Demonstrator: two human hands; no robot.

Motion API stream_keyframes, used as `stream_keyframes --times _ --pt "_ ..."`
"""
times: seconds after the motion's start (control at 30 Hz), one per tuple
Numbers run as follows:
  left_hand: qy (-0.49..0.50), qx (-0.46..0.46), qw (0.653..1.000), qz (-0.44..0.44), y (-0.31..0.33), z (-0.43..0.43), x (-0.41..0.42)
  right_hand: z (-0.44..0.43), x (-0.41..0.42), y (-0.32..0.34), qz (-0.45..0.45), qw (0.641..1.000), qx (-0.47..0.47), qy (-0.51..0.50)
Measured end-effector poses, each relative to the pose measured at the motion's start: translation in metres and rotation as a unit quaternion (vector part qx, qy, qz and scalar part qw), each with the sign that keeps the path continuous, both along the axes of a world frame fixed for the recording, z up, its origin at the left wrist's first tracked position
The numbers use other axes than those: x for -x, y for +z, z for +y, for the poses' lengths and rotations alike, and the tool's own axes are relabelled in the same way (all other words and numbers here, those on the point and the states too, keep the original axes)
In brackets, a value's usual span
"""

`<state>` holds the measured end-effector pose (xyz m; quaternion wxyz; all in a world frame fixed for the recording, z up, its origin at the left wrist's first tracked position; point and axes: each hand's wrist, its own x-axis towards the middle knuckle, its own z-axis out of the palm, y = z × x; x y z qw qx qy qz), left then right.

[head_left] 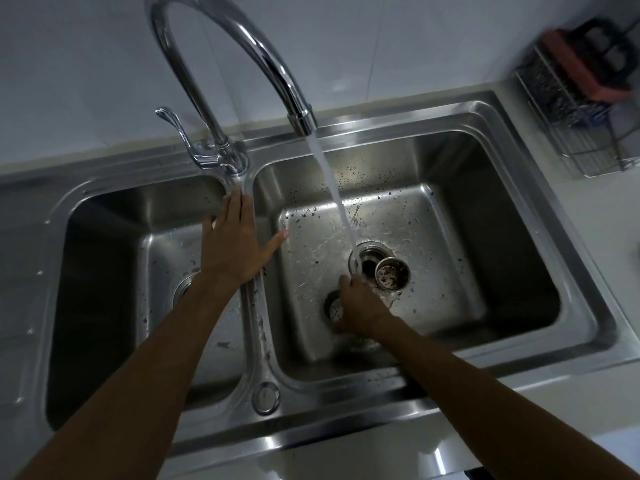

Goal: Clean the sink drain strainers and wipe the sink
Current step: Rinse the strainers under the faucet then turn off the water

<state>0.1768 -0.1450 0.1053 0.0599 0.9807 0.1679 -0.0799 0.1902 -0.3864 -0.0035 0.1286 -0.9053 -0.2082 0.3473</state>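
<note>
Two bare hands work at a double-basin stainless steel sink [346, 427]. The left hand [239, 242] lies open and flat, fingers spread, pressing on the steel divider ridge [254, 327] between the basins, with its thumb reaching out over the right basin [502, 237]. The right hand [360, 308] is low in that basin, knuckles up and fingers bent downward at the foot of the water. Motion blur hides whether it grips anything.

Just beyond its fingertips, a small round steel strainer cup [392, 274] lies tipped on its side, its mouth facing the camera and dark specks inside. It touches the rim of the open round drain hole [372, 256]. A flat perforated steel strainer disc [333, 308] sits on the basin floor, partly covered by the right hand.

A white stream of water [332, 185] falls from the tall curved chrome faucet [242, 32] onto the drain's near edge. Dark crumbs and droplets dot the floor around it. The faucet's chrome lever handle [175, 123] stands beside its base.

In the left basin [104, 271], a second drain [181, 289] shows partly behind the left forearm. A wire rack [581, 133] holding a blurred red-and-black item stands on the counter at the far right.
</note>
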Motion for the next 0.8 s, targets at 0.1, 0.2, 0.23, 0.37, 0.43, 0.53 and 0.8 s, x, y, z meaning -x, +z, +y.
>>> stream_keyframes --times 0.1,0.2,0.23,0.37,0.43,0.53,0.8 --pt "-0.001 0.003 1.000 0.000 0.000 -0.001 -0.001 0.001 0.000 0.000 -0.006 0.995 0.053 0.086" --pt "0.000 0.000 1.000 0.002 0.000 -0.001 -0.003 -0.016 -0.012 0.012 -0.151 0.965 0.118 0.180" --pt "-0.001 0.001 1.000 0.001 0.000 -0.001 -0.002 -0.025 -0.018 0.015 -0.195 0.954 0.131 0.184" --pt "0.001 0.004 1.000 0.000 -0.002 -0.002 -0.001 -0.066 -0.048 0.018 -0.249 0.946 0.192 0.076" --pt "0.003 0.005 1.000 -0.002 -0.002 -0.003 -0.002 -0.077 -0.062 0.015 -0.173 0.969 0.175 0.010" --pt "0.008 -0.001 1.000 0.000 -0.002 -0.003 -0.002 -0.071 -0.069 0.006 -0.065 0.993 0.083 -0.060" --pt "0.003 0.000 1.000 0.009 -0.002 -0.003 -0.001 -0.025 -0.056 -0.008 -0.085 0.991 0.002 -0.105"
